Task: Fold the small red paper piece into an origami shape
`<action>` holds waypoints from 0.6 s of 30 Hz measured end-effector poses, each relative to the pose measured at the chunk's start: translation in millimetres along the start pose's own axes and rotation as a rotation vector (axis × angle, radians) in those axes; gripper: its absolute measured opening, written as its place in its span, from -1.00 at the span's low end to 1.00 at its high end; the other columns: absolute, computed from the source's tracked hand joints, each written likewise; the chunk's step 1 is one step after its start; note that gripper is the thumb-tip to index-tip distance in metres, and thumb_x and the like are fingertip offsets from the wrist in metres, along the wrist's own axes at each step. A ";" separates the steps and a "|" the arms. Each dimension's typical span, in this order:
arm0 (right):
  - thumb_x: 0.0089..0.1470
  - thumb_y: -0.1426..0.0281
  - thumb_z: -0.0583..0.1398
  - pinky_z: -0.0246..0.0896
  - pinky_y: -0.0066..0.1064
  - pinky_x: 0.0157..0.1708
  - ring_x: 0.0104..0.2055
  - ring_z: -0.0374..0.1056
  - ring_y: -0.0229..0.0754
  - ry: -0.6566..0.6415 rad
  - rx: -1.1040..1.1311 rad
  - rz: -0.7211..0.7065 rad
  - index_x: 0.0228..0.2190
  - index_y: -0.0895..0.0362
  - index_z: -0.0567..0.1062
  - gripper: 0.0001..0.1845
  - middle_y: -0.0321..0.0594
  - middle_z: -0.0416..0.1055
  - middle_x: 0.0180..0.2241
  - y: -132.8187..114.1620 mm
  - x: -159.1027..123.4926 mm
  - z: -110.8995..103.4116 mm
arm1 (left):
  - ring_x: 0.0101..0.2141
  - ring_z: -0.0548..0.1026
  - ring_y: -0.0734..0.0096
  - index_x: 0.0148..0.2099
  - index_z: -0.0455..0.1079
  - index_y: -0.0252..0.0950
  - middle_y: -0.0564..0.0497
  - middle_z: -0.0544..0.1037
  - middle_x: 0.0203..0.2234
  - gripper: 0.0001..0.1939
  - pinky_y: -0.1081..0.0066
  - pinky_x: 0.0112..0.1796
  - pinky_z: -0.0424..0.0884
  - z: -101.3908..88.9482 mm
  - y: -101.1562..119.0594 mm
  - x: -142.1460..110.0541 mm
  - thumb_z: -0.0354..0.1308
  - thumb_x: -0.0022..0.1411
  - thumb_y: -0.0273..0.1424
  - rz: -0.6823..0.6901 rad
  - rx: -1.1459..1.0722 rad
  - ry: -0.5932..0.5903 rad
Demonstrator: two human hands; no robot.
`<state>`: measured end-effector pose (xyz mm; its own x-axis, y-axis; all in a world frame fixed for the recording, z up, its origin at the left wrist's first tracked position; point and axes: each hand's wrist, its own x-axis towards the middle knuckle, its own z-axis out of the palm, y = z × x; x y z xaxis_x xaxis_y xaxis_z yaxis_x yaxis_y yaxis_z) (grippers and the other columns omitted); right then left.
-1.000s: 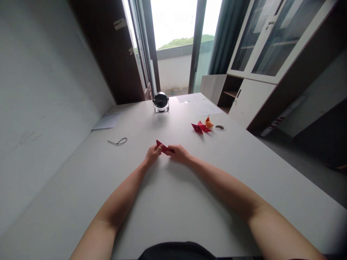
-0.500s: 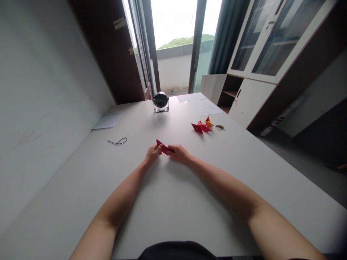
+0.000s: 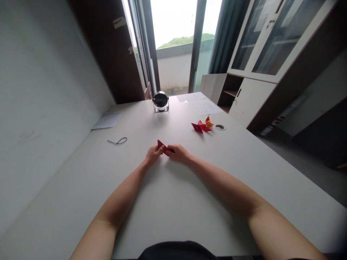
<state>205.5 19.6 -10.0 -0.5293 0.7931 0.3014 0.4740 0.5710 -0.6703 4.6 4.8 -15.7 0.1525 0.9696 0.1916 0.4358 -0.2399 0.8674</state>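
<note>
A small piece of folded red paper (image 3: 160,144) is held between my two hands above the middle of the white table (image 3: 173,202). My left hand (image 3: 154,154) is closed on its left part, thumb on top. The fingers of my right hand (image 3: 177,152) pinch its lower right end and hide part of it. One pointed corner sticks up past my left thumb. Farther off to the right lie red folded paper pieces (image 3: 197,128) and an orange folded paper piece (image 3: 208,122), close together.
A round cable hole (image 3: 220,127) is beside the folded pieces. A black cable tie (image 3: 117,141) lies on the left. At the back stands a round black device on a metal stand (image 3: 160,101). Paper sheets lie at the left edge (image 3: 106,120) and far right (image 3: 204,107).
The red paper has turned slightly between my hands, and its upper corner has shifted a little to the right. Both hands keep their grip in nearly the same place.
</note>
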 end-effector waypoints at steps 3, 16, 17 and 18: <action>0.10 0.18 0.16 -0.11 -0.48 -0.48 -0.51 0.06 -0.34 -0.008 0.002 0.005 -0.53 0.14 0.39 -0.69 -0.38 0.25 -0.59 -1.2 -0.3 -0.9 | -0.49 0.47 0.37 -0.34 0.45 -0.35 -0.03 0.52 -0.55 -0.49 0.45 -0.45 0.28 -0.3 -0.1 -0.2 0.00 0.27 0.02 0.002 0.025 0.002; 0.11 0.19 0.18 -0.07 -0.49 -0.47 -0.50 0.10 -0.33 -0.024 0.018 0.012 -0.49 0.14 0.46 -0.71 -0.36 0.34 -0.56 -1.7 -0.5 -2.0 | -0.49 0.42 0.38 -0.45 0.43 -0.32 -0.01 0.49 -0.57 -0.47 0.44 -0.40 0.29 -2.9 7.5 -1.7 -0.03 0.30 0.01 0.045 0.064 -0.063; 0.11 0.19 0.18 -0.07 -0.49 -0.47 -0.50 0.11 -0.33 -0.027 0.019 0.012 -0.49 0.14 0.47 -0.72 -0.36 0.34 -0.56 -1.6 -0.4 -1.8 | -0.49 0.42 0.38 -0.44 0.44 -0.32 -0.01 0.49 -0.56 -0.47 0.44 -0.40 0.29 -3.2 7.5 -1.7 -0.03 0.30 0.01 0.045 0.069 -0.066; 0.11 0.20 0.18 -0.07 -0.49 -0.47 -0.50 0.11 -0.33 -0.026 0.018 0.012 -0.48 0.14 0.47 -0.72 -0.36 0.35 -0.56 -1.5 -0.4 -1.6 | -0.49 0.42 0.38 -0.44 0.44 -0.32 -0.01 0.49 -0.56 -0.47 0.44 -0.40 0.29 -3.3 7.4 -1.7 -0.03 0.30 0.00 0.045 0.072 -0.065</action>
<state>206.1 18.8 -8.0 -0.5422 0.7937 0.2757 0.4675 0.5576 -0.6860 4.7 1.5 -8.1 0.2298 0.9531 0.1969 0.4896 -0.2880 0.8230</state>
